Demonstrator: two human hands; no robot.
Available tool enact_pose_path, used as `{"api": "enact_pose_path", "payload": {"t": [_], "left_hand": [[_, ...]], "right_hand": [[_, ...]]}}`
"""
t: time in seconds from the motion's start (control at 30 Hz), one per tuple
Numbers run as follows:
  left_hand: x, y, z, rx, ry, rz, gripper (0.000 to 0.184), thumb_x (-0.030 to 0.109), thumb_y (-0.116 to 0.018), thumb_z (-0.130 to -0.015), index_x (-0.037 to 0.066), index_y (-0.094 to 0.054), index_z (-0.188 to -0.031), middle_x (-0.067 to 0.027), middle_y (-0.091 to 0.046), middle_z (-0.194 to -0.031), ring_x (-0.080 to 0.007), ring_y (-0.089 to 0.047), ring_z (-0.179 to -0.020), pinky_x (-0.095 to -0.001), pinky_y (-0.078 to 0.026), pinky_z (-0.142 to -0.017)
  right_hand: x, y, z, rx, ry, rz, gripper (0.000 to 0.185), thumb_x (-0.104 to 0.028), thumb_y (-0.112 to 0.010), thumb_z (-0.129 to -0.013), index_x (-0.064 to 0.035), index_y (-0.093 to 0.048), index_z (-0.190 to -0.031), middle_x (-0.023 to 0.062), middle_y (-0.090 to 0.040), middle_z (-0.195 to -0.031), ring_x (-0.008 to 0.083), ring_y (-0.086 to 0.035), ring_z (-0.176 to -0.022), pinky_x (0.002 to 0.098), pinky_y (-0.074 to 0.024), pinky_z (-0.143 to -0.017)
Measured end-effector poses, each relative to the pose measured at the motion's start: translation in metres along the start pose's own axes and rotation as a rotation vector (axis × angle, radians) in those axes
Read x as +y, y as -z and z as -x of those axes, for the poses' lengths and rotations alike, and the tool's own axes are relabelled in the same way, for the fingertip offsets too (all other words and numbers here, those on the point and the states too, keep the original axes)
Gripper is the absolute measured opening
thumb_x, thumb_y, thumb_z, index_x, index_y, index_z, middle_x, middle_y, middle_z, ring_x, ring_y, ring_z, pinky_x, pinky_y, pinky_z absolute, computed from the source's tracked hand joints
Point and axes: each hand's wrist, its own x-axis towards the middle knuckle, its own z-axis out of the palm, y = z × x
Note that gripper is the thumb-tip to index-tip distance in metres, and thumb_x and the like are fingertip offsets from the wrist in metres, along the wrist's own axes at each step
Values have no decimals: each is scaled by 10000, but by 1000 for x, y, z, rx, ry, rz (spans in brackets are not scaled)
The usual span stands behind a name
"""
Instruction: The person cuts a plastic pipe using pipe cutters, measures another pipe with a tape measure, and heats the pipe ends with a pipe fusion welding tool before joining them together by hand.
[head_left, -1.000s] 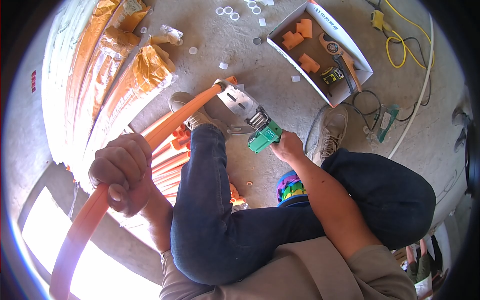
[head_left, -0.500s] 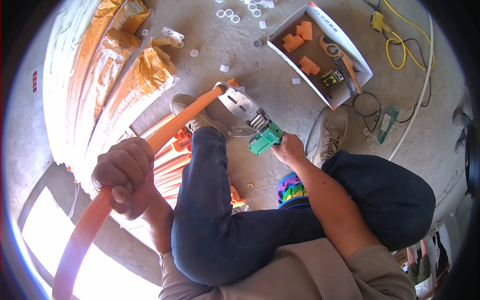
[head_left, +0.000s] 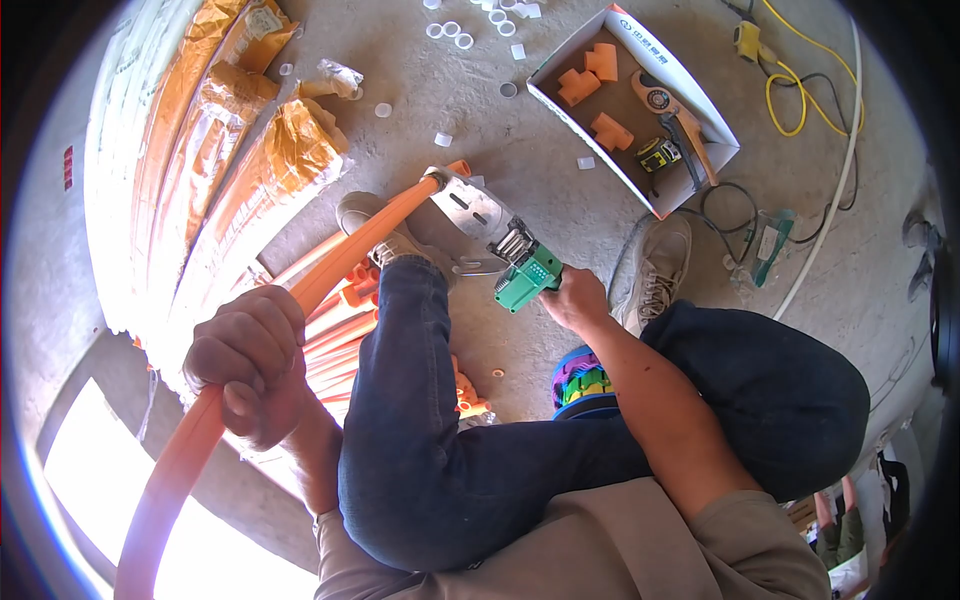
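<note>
My left hand (head_left: 250, 362) is closed in a fist around a long orange plastic pipe (head_left: 365, 238). The pipe runs up to the metal plate of a green pipe welding iron (head_left: 528, 276), its end meeting the heating die there. On the plate's other side sits a short orange fitting (head_left: 458, 168), in line with the pipe. My right hand (head_left: 577, 300) is wrapped around the welding iron's handle, which it mostly hides. The iron's wire stand (head_left: 480, 268) points toward the floor near my shoe.
A white carton (head_left: 640, 205) holds orange tee fittings (head_left: 612, 132), a pipe cutter (head_left: 672, 108) and a tape measure (head_left: 658, 153). Wrapped pipe bundles (head_left: 215, 150) lie left, with loose orange pipes (head_left: 335, 335) beside my leg. White rings (head_left: 464, 41) and a yellow cable (head_left: 785, 110) are on the floor.
The view has shifted slightly, so things on the floor appear a little further left. Both hands keep their grips, and pipe, fitting and iron stay together.
</note>
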Motion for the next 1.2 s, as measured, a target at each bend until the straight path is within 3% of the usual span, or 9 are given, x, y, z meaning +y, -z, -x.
{"api": "enact_pose_path", "payload": {"t": [0.37, 0.57, 0.63, 0.73, 0.83, 0.87, 1.0, 1.13, 1.2], "left_hand": [[3, -2, -3, 6, -10, -9, 358, 262, -598, -932, 134, -407, -657, 23, -390, -522, -111, -352, -436, -283, -294, -450], [67, 30, -4, 19, -57, 50, 250, 197, -539, -888, 194, -441, -658, 70, -382, -516, -80, -334, -427, -252, -279, -449], [82, 44, 11, -12, -106, 125, 199, 200, -483, -876, 141, -438, -691, 5, -418, -575, -135, -370, -473, -300, -333, -497], [117, 95, 64, 257, -130, -351, 246, 257, -356, -859, 44, -384, -740, -117, -380, -668, -236, -350, -538, -461, -368, -609], [144, 96, 73, 407, -73, -682, 230, 267, -400, -852, 79, -384, -719, -77, -361, -648, -209, -339, -529, -425, -352, -598], [148, 101, 70, 326, -137, 53, 203, 245, -435, -843, 110, -388, -698, -33, -355, -630, -182, -349, -531, -395, -331, -595], [154, 97, 71, 236, -208, 176, 201, 232, -467, -831, 139, -381, -675, 9, -331, -610, -155, -345, -528, -368, -310, -599], [148, 91, 81, 569, -223, 70, 262, 206, -486, -843, 168, -364, -614, 33, -290, -563, -124, -291, -517, -330, -274, -600], [140, 87, 79, 719, -237, -5, 300, 170, -513, -828, 182, -352, -574, 41, -274, -529, -101, -268, -507, -309, -246, -592]], "right_hand": [[-2, 6, -1, -20, -23, 34, 354, -377, -695, -826, -62, -707, -987, 218, -712, -846, 410, -699, -821, 482, -569, -762], [0, 3, 0, 57, 11, 30, 321, -337, -743, -797, -48, -712, -933, 213, -697, -783, 409, -685, -768, 473, -556, -696], [-6, 10, 0, -10, -11, 32, 361, -371, -702, -822, -50, -704, -989, 221, -712, -859, 406, -697, -849, 476, -566, -777], [-8, 14, 1, -40, -52, 17, 358, -368, -703, -819, -52, -706, -988, 220, -713, -863, 409, -695, -852, 477, -564, -783], [-2, 8, 0, 14, 6, 52, 352, -361, -702, -818, -50, -708, -983, 221, -712, -868, 409, -694, -857, 480, -560, -787], [0, 7, -1, 8, 1, 65, 343, -353, -703, -817, -49, -709, -975, 222, -710, -854, 413, -691, -853, 480, -560, -785], [-2, 13, -1, 10, 44, 50, 319, -333, -706, -812, -47, -715, -954, 226, -705, -823, 419, -688, -837, 476, -559, -770], [-13, 25, 1, 0, 55, 75, 297, -307, -714, -801, -50, -718, -951, 220, -705, -822, 411, -689, -827, 478, -558, -755], [-29, 26, 0, 108, 326, -5, 274, -277, -729, -776, -60, -712, -943, 211, -701, -806, 409, -685, -804, 487, -552, -737]]}}
